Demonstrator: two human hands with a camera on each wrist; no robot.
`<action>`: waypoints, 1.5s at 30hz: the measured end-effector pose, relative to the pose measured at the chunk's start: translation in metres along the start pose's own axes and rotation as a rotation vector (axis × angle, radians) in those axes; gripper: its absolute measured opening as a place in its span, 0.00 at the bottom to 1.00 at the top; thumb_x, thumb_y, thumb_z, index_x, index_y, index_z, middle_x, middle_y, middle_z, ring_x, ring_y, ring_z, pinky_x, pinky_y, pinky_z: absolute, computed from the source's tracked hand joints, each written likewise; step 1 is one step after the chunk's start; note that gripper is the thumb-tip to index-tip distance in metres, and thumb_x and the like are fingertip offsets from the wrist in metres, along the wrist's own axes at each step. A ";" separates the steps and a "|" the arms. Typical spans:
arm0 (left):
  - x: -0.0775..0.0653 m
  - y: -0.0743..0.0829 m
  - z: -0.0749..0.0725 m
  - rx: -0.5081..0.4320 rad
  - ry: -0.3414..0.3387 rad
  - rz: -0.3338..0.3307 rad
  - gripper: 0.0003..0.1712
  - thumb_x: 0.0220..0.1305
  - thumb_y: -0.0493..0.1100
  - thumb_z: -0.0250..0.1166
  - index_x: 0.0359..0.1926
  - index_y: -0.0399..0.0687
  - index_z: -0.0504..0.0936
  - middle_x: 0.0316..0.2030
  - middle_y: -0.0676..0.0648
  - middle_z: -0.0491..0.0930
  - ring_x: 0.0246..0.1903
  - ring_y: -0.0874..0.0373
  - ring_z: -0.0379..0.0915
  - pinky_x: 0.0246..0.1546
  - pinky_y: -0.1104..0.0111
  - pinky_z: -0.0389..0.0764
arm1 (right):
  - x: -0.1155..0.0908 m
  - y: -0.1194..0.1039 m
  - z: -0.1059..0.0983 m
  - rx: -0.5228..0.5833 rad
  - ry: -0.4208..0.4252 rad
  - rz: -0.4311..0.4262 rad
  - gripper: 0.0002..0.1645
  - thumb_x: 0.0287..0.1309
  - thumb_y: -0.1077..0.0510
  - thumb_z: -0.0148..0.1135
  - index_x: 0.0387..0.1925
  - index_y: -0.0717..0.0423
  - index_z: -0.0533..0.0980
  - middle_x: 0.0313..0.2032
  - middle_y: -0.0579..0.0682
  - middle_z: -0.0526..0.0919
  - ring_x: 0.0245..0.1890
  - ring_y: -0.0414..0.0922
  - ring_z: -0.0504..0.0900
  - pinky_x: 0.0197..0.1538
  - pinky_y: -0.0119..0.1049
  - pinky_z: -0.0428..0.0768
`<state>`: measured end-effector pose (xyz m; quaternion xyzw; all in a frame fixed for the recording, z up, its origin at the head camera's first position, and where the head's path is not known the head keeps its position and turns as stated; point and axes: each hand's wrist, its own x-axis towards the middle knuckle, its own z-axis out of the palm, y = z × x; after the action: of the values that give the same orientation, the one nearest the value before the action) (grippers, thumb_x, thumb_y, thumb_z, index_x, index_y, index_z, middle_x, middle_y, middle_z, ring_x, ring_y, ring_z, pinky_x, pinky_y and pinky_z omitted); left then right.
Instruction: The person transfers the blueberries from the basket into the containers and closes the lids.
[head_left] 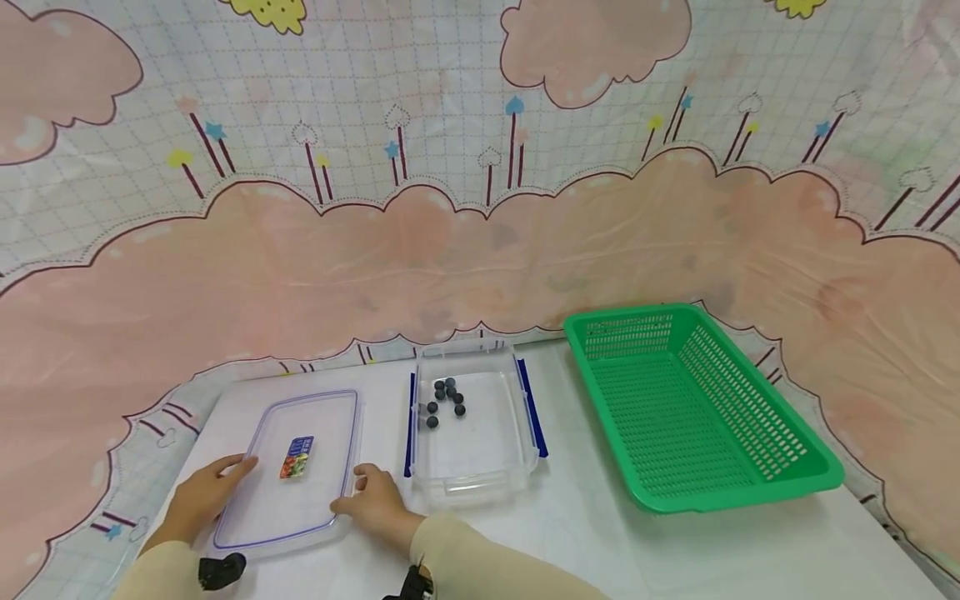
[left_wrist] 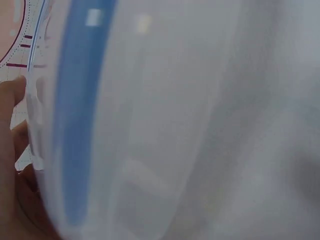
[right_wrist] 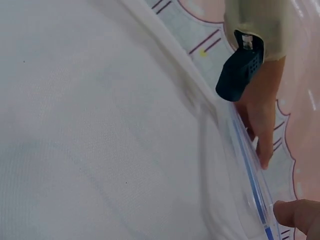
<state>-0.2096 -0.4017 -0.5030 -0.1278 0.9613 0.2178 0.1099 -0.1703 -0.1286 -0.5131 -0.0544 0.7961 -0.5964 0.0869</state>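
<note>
A clear plastic lid [head_left: 330, 433] with a blue seal strip and a colourful label [head_left: 297, 457] is at the left of the table. My left hand [head_left: 202, 497] grips its left edge, thumb on top. At the lid's right edge, near the front corner, my right hand [head_left: 378, 502] pinches the rim. In the left wrist view the blue strip [left_wrist: 82, 115] looms large beside the fingers [left_wrist: 7, 115]. The right wrist view shows the lid nearly edge-on, with my right thumb [right_wrist: 297, 214] at its rim and the left hand beyond.
Right of the lid stands a clear plastic box [head_left: 487, 483] with blue side clips [head_left: 531, 408]; several small dark round balls [head_left: 451, 392] lie in it. A green perforated basket [head_left: 738, 503] is farther right. Patterned cloth [head_left: 480, 267] rises behind the white table [head_left: 577, 533].
</note>
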 end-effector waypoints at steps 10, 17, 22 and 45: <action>0.002 -0.007 0.000 -0.193 -0.009 0.035 0.47 0.69 0.67 0.49 0.68 0.30 0.59 0.51 0.23 0.70 0.35 0.50 0.73 0.28 0.66 0.76 | -0.001 0.000 -0.003 0.164 0.010 0.026 0.25 0.46 0.71 0.70 0.49 0.64 0.75 0.29 0.46 0.72 0.23 0.36 0.73 0.29 0.28 0.79; -0.008 -0.012 -0.002 -0.315 -0.062 0.008 0.47 0.71 0.65 0.49 0.74 0.35 0.50 0.39 0.32 0.72 0.32 0.56 0.67 0.28 0.70 0.70 | -0.008 -0.011 -0.008 0.235 -0.046 0.093 0.33 0.47 0.72 0.70 0.58 0.64 0.73 0.31 0.46 0.72 0.21 0.37 0.75 0.30 0.29 0.81; -0.017 -0.012 -0.002 -0.404 -0.093 -0.023 0.48 0.71 0.65 0.50 0.75 0.36 0.48 0.35 0.44 0.69 0.31 0.59 0.63 0.27 0.70 0.68 | -0.013 -0.020 -0.015 0.265 -0.058 0.090 0.35 0.48 0.72 0.70 0.61 0.63 0.72 0.33 0.46 0.73 0.23 0.38 0.76 0.31 0.30 0.80; -0.045 0.046 -0.015 -0.584 -0.055 0.020 0.48 0.70 0.65 0.53 0.78 0.47 0.46 0.46 0.52 0.73 0.37 0.64 0.66 0.33 0.70 0.75 | -0.033 -0.048 -0.085 0.175 -0.078 -0.101 0.35 0.47 0.66 0.71 0.60 0.65 0.71 0.41 0.49 0.74 0.32 0.37 0.75 0.32 0.29 0.80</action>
<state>-0.1830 -0.3596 -0.4598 -0.1387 0.8557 0.4898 0.0925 -0.1559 -0.0555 -0.4417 -0.1099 0.7334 -0.6645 0.0922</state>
